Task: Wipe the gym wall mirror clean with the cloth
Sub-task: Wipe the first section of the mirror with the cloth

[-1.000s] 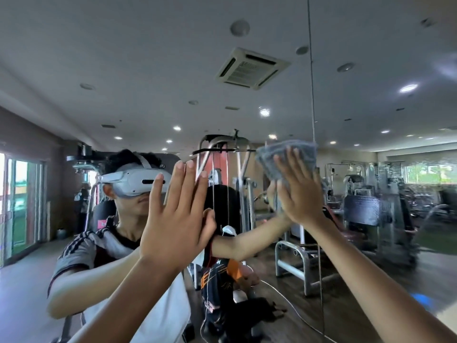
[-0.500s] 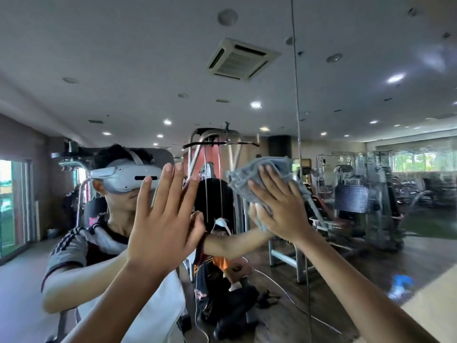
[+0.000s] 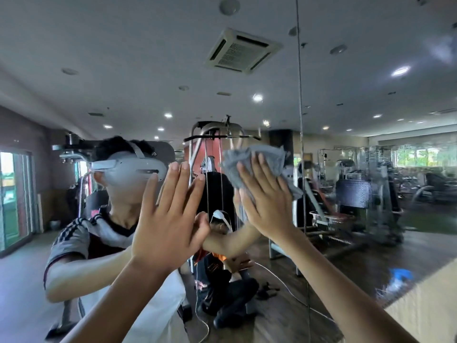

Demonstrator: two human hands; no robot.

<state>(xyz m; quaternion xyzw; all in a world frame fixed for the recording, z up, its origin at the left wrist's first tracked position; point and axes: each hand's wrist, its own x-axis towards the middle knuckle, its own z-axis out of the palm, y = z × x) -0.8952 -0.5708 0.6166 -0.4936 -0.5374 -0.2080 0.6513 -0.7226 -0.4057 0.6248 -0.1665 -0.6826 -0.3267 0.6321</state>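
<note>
Against the gym wall mirror (image 3: 371, 58), just left of the panel seam (image 3: 300, 120), a grey cloth (image 3: 257, 162) is pressed under the spread, straight fingers of the right hand (image 3: 268, 206); nothing is pinched. The left hand (image 3: 170, 219) is laid flat and empty on the mirror nearby. The cloth is judged soft, light and limp, best pinned under the palm; it appears crumpled, corners loose.

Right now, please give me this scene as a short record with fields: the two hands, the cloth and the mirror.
left hand: flat against the mirror, fingers straight, holds nothing
right hand: fingers straight, presses the cloth against the mirror
cloth: grey, crumpled, under the right palm, just left of the seam
mirror: two panes meeting at the vertical seam; reflects the person and gym machines
</note>
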